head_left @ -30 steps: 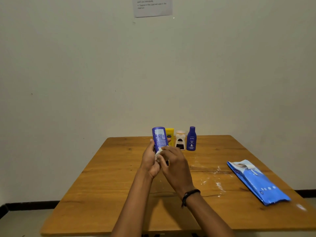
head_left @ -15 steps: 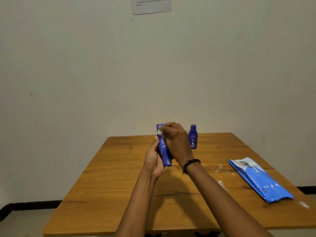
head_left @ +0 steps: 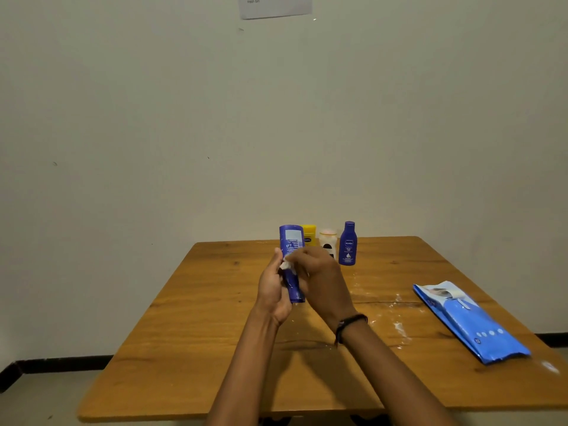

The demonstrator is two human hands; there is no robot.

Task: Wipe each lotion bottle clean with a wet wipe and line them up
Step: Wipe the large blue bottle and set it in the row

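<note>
My left hand (head_left: 272, 287) holds a blue lotion tube (head_left: 291, 241) upright above the wooden table (head_left: 199, 327), its white back label facing me. My right hand (head_left: 319, 279) presses a small white wet wipe (head_left: 285, 265) against the middle of the tube. Behind them, near the table's far edge, three bottles stand in a row: a yellow one (head_left: 309, 235), a white one with a dark label (head_left: 327, 241) and a dark blue Nivea bottle (head_left: 348, 243). My hands partly hide the yellow and white bottles.
A blue wet wipe pack (head_left: 470, 322) lies on the table's right side, its flap open. White smears and specks (head_left: 398, 327) mark the wood between the pack and my right wrist. A plain wall rises just behind the table, with a paper sheet (head_left: 275, 6) taped up high.
My right hand has slid with the wipe from the tube's top down to its middle, uncovering the label. The yellow and white bottles show again behind my hands.
</note>
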